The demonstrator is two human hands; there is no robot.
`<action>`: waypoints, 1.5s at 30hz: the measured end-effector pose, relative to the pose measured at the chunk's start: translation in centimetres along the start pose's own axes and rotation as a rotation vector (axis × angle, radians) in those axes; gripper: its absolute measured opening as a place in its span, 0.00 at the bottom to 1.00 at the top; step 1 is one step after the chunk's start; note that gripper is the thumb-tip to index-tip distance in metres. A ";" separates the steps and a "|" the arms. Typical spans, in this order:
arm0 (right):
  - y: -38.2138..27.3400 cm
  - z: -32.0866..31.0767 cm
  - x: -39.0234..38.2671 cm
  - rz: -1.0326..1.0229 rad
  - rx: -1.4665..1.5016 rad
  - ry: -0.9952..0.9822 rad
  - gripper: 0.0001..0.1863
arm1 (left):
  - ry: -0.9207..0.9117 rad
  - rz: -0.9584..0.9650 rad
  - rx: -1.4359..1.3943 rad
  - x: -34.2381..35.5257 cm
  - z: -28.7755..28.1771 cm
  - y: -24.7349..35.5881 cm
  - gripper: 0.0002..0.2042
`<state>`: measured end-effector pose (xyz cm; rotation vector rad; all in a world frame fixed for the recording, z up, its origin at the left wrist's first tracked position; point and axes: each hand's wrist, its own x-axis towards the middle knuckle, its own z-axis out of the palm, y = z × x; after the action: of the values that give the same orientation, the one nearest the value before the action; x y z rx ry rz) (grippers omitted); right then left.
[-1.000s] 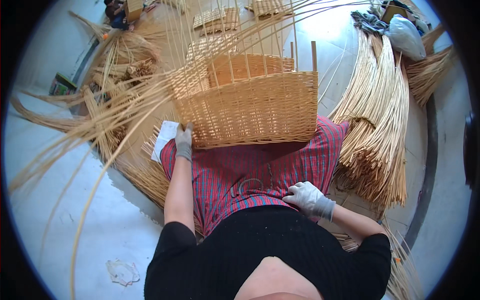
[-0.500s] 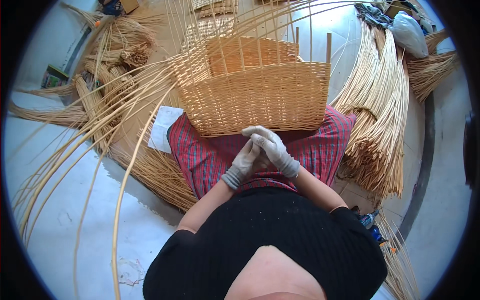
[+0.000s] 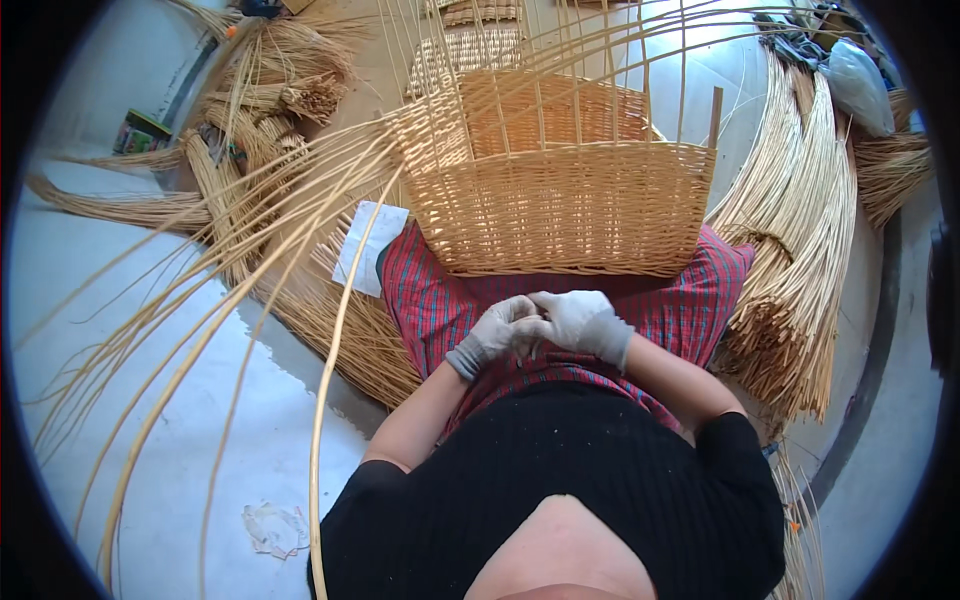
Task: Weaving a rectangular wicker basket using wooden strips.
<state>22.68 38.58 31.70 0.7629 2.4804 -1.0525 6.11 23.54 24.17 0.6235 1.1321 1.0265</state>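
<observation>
Both my hands wear pale grey-white work gloves and meet over my lap, in front of a half-woven wicker basket. My left hand has its fingers curled in toward the right. My right hand is bent over against them, its thumb touching the left fingers. Whatever lies between the fingers is hidden. The wicker basket rests on its side across my knees, on a red checked cloth. Upright stakes rise from its far edge, and a bunch of long loose canes fans out from its left corner.
Large bundles of peeled canes lie to the right, near a plastic bag. More cane bundles lie at the left, with a white sheet beside my knee. Woven pieces lie beyond the basket. One long cane bends close past my left arm.
My hands have come down from the basket's near edge toward my body. The right hand has turned to lie more sideways against the left. The whole view has shifted slightly.
</observation>
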 end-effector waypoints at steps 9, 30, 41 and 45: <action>6.7 -17.4 -1.5 0.238 0.000 0.643 0.26 | 0.790 0.264 -0.014 -3.1 -21.1 13.7 0.12; -1.6 -26.5 8.0 -0.096 -0.288 1.122 0.18 | 0.420 0.712 -0.142 6.3 -25.9 26.3 0.12; -0.1 -26.3 8.9 -0.210 -0.403 1.110 0.14 | 0.384 0.570 -0.096 6.3 -25.7 27.3 0.12; 3.0 -27.1 6.6 -0.193 -0.325 0.960 0.13 | 0.423 0.586 0.015 6.4 -26.3 26.9 0.14</action>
<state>16.58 62.64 44.87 1.1131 3.4504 -0.2958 -27.27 38.63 35.06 0.7968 1.3559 1.7118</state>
